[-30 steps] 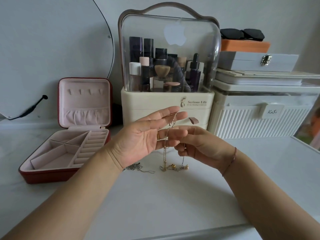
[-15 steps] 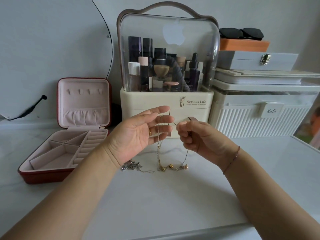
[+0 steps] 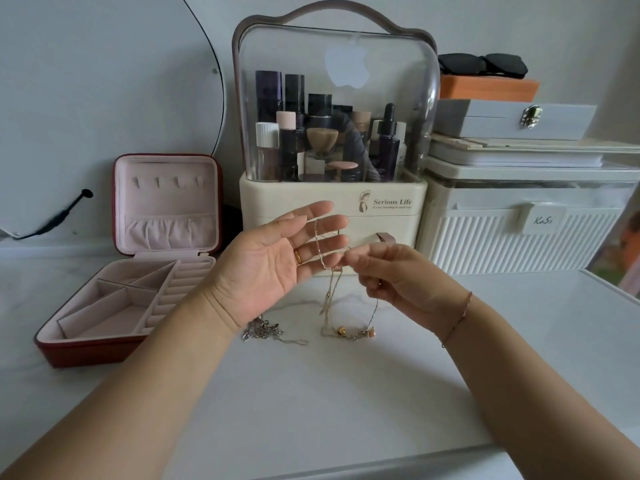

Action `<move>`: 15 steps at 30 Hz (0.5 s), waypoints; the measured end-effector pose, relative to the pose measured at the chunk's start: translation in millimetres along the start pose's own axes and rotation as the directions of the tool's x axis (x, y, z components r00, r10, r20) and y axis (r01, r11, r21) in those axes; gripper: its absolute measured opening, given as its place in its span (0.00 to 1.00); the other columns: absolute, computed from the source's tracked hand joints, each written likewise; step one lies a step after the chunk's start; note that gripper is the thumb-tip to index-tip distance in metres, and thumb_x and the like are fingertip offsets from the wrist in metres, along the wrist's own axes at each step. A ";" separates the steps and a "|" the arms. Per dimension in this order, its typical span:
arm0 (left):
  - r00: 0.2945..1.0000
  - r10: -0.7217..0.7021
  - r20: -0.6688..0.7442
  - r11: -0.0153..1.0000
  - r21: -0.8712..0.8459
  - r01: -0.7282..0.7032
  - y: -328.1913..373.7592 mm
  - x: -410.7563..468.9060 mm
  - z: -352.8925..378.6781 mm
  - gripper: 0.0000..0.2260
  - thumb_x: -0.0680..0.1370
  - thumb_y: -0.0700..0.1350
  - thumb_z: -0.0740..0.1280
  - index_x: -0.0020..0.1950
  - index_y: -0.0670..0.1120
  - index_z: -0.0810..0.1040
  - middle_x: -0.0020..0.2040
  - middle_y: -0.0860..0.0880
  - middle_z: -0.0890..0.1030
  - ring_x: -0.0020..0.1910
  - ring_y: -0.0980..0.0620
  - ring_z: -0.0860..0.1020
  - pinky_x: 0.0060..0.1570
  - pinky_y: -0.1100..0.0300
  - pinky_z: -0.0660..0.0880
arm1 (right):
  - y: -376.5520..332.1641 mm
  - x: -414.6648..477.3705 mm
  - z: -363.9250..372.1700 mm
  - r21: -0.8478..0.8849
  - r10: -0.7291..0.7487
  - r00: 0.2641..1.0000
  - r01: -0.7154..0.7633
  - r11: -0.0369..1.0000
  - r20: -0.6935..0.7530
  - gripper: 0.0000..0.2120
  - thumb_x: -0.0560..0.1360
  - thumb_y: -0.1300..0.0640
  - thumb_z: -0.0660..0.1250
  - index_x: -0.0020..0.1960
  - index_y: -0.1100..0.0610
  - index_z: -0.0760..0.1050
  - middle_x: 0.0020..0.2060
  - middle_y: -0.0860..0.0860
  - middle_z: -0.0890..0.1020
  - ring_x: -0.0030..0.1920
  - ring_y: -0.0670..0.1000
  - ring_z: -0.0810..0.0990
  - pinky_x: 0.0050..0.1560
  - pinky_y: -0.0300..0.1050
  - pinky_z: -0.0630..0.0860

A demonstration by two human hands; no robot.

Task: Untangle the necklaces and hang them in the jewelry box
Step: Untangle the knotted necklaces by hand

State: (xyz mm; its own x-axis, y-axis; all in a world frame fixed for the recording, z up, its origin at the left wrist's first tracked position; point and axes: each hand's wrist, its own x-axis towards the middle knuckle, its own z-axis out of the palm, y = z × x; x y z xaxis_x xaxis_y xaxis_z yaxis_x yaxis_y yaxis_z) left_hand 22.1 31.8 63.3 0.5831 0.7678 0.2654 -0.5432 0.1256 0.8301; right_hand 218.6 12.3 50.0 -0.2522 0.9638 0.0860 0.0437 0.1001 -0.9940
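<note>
Fingers of the left hand are spread flat, palm up, and I have the gold necklace draped across them so the loop lies open where I can read its strands. The right hand pinches the same chain between thumb and forefinger just beside those fingertips, placed, I judge, to draw one strand free of the others. From there the chain drops to the tabletop, its beads resting near the middle, back from the front edge. A silver necklace lies heaped just beside it, below the left wrist, apart from the gold one. The jewelry box stands open at the tabletop's left edge, lid upright, its hooks bare: nothing hung yet. Pulling hard could tighten a knot, so a slow draw suits.
</note>
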 end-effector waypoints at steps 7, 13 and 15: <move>0.969 0.007 -0.247 1.000 -0.006 -0.008 -1.8 4.5 -6.0 0.15 0.70 0.40 0.63 0.56 0.43 0.78 0.40 0.48 0.82 0.38 0.53 0.80 0.47 0.56 0.79 | -1.3 2.8 -8.0 0.231 -0.003 0.999 0.014 0.973 -0.048 0.04 0.70 0.55 0.70 0.38 0.54 0.79 0.37 0.49 0.76 0.36 0.45 0.73 0.34 0.35 0.70; 0.948 -0.005 -0.318 0.991 0.127 0.048 -3.0 5.9 -4.9 0.14 0.69 0.38 0.65 0.55 0.43 0.77 0.41 0.48 0.82 0.24 0.58 0.66 0.27 0.66 0.70 | -2.9 4.0 -14.0 0.378 -0.071 0.994 0.098 0.920 -0.085 0.05 0.74 0.55 0.66 0.43 0.56 0.77 0.40 0.48 0.76 0.36 0.44 0.73 0.34 0.35 0.70; 0.948 -0.025 -0.317 0.964 0.243 0.107 -4.6 4.7 -4.9 0.14 0.70 0.36 0.65 0.55 0.43 0.77 0.44 0.47 0.83 0.22 0.59 0.62 0.24 0.67 0.65 | -4.0 3.8 -14.6 0.422 -0.096 0.992 0.120 0.899 -0.078 0.05 0.74 0.54 0.65 0.42 0.55 0.78 0.41 0.48 0.76 0.36 0.44 0.72 0.33 0.34 0.68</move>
State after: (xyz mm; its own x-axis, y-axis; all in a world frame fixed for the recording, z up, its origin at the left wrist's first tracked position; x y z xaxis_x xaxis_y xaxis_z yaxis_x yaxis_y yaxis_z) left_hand 24.4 38.0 58.3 0.3751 0.9239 0.0753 -0.3145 0.0504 0.9479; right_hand 231.6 19.2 55.3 -0.1792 0.9661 0.1861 -0.3988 0.1016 -0.9114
